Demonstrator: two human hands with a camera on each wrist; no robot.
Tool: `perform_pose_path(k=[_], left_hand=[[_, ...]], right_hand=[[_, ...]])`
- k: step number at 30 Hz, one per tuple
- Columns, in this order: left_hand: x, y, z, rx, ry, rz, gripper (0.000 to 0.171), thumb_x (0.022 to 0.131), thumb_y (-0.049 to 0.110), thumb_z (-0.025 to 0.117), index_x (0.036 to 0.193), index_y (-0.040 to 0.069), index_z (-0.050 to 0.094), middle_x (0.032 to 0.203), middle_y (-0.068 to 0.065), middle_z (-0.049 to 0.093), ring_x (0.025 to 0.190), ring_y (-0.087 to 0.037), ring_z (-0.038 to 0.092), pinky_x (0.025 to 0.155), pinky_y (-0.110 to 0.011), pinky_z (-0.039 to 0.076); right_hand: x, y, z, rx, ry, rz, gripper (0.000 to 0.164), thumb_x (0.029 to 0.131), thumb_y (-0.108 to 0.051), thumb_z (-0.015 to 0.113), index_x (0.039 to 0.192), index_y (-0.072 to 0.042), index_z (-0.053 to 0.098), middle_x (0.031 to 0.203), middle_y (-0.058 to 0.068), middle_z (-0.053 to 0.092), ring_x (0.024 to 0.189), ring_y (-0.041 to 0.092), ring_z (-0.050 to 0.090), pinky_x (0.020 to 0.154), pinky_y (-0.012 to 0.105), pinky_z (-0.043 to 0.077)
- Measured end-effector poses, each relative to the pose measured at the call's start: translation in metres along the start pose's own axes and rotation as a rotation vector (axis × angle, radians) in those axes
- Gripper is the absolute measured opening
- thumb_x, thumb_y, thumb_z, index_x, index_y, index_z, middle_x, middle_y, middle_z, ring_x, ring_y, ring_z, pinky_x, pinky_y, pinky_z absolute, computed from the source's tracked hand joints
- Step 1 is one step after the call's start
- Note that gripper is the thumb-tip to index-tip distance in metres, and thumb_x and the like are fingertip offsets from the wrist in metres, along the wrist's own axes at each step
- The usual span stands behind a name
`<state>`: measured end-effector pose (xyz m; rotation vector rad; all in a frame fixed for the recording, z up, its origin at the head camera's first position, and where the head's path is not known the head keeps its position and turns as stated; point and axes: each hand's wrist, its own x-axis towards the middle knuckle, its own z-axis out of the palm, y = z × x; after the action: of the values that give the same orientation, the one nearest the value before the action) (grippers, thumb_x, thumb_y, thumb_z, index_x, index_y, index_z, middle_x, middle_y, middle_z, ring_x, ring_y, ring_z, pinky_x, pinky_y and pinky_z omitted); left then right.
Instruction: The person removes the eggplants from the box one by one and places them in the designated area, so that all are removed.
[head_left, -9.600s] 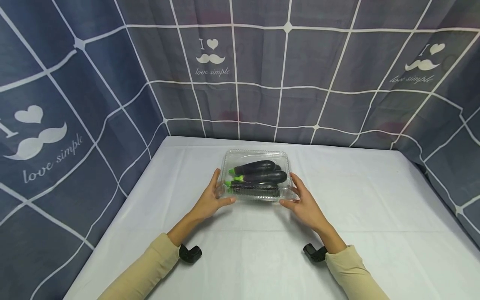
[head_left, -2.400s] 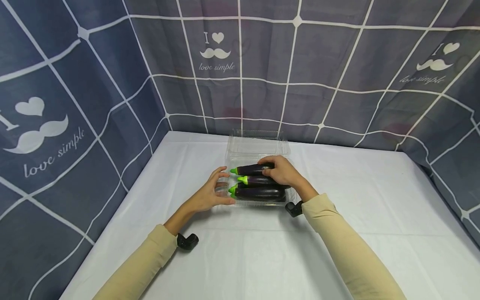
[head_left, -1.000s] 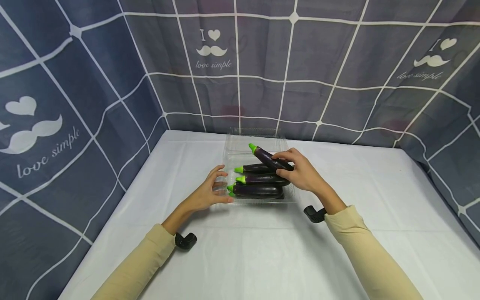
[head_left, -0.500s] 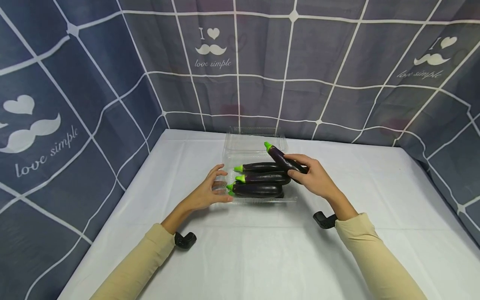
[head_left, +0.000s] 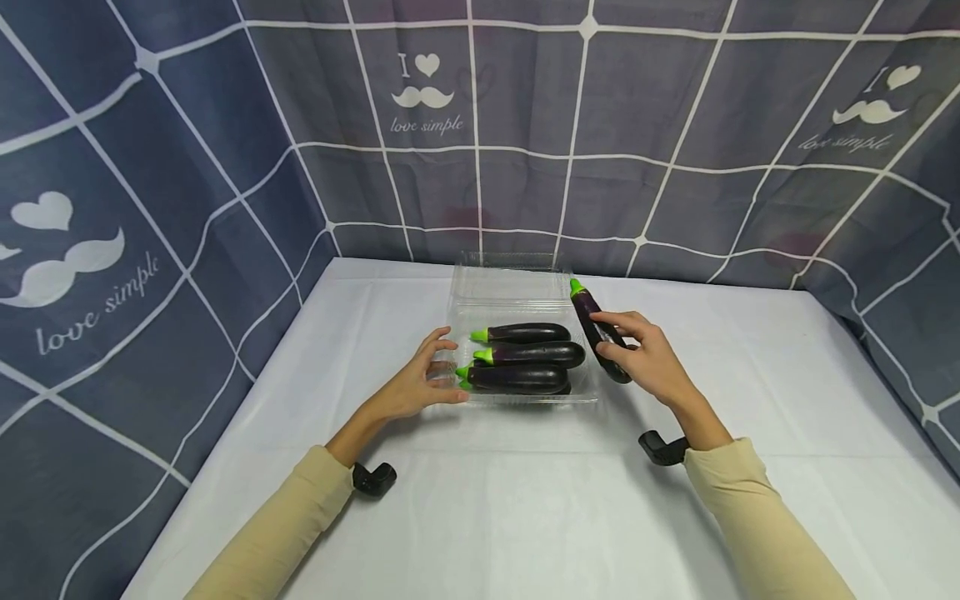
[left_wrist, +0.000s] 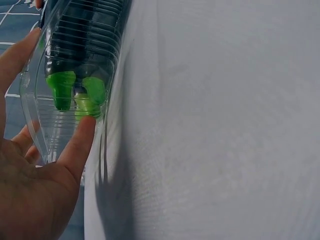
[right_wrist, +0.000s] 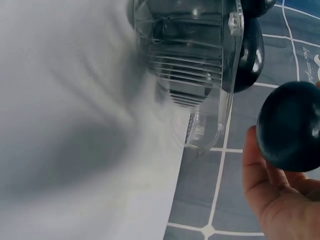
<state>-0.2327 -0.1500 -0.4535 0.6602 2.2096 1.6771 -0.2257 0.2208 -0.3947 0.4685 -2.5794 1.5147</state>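
Note:
A clear plastic clamshell box (head_left: 585,398) stands on the white table with its lid folded back, holding several dark purple eggplants (head_left: 528,354) with green stem ends pointing left. My left hand (head_left: 411,385) grips the box's left end; in the left wrist view its thumb (left_wrist: 80,147) presses the side wall near the green stems. Just off the box's right side, my right hand (head_left: 647,354) holds one eggplant (head_left: 588,321), tilted with its green end up and away. The right wrist view shows that eggplant's round end (right_wrist: 290,127) raised beside the box.
The lid (head_left: 513,283) lies back toward the grey checked curtain (head_left: 525,200) behind the table. White cloth (head_left: 750,375) covers the table. Black wrist mounts (head_left: 375,480) stick out from both wrists.
Earlier the box was closed between both hands; its lid is now open. My right hand has lifted one eggplant out and moved it right, past the box's edge. The left hand stays put.

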Motion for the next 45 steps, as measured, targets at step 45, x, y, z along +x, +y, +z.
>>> perform_pose_path(k=[45], left_hand=[[0.000,0.001,0.001,0.000,0.007,-0.013,0.084,0.084,0.012,0.081,0.147,-0.002,0.027,0.163,-0.002,-0.001,0.137,-0.041,0.035,0.107,-0.049,0.040]], right_hand=[[-0.029,0.054,-0.028,-0.263,-0.139,0.212,0.043,0.094,-0.015,0.067,0.133,0.001,0.059,0.132,0.027,0.054,0.104,0.036,0.053,0.077,0.039,0.047]])
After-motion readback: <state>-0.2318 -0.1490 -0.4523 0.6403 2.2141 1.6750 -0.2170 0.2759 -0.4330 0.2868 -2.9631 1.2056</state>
